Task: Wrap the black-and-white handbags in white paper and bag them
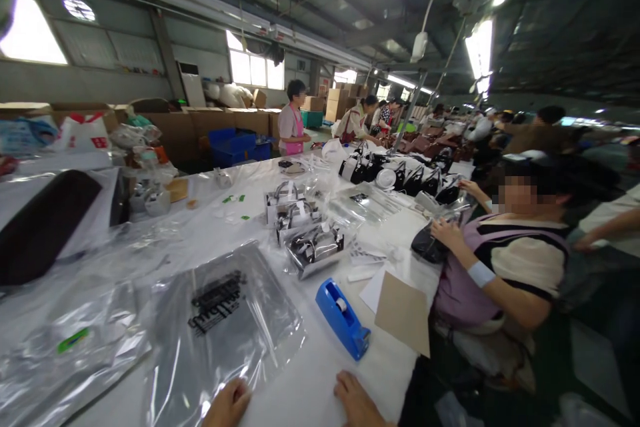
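The clear bag (240, 327) is lying flat on the table (295, 393), the left hand (231, 402) sitting by its edge (I can't tell if gripping), the right hand (357, 400) resting open. Keeping it smooth is probably best.

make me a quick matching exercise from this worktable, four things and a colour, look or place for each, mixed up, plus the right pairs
Things
1. tape dispenser
2. flat plastic bag
3. cardboard sheet
4. left hand

Descriptions
A. tan, overlapping white paper
B. at the flat bag's near edge
C. blue
D. clear, with black print

Pairs: 1-C, 2-D, 3-A, 4-B
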### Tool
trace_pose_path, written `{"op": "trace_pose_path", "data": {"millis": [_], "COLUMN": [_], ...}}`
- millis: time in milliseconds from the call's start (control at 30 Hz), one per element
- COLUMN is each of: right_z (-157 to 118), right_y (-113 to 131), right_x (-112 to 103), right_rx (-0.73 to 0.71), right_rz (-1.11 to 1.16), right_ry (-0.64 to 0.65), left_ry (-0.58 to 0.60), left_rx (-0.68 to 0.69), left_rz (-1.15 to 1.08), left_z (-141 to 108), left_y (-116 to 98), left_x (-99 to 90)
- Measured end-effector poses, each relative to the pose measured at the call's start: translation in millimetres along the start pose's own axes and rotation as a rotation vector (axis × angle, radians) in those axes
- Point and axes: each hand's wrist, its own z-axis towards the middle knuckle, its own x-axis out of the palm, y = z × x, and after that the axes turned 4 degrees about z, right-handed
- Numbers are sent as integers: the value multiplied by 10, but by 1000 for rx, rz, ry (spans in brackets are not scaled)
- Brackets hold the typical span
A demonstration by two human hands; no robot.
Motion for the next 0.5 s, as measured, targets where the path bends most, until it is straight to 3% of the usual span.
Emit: {"op": "trace_pose_path", "data": {"millis": [167,333,500], "right_z": [-16,-21,-77], "right_y": [86,90,103], "right_x": [-58,-57,-72], "right_rx": [17,-81,8], "right_rz": [21,-9,19], "right_ry": [-57,-76,-33], "left_ry": [-1,-18,21], "left_rx": [-6,3,-28], "left_rz": [-81,-100,-96], "left_z": [28,78,149], "left_y": [40,115,184], "left_x": [8,64,86]}}
